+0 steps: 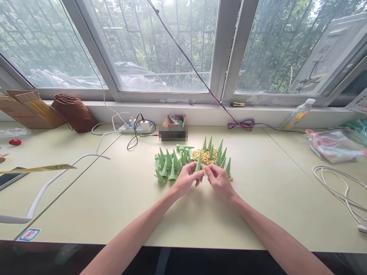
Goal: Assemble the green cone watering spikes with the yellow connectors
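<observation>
My left hand (185,178) is closed round the base of a green plastic cone (198,163) that points up. My right hand (218,179) pinches a small yellow piece at the cone's base; the piece is mostly hidden by my fingers. Just beyond my hands lies a pile of small yellow pieces (204,156). Several green cones (169,165) stand and lie to the left of it, and several more green cones (221,154) stand upright around its right side.
The pale green table (114,198) ends at a window sill. On it are a power strip (132,128) with cables, a small cardboard box (173,122), a brown pouch (73,112), plastic bags (334,144), white cables (341,191) and a phone (10,177).
</observation>
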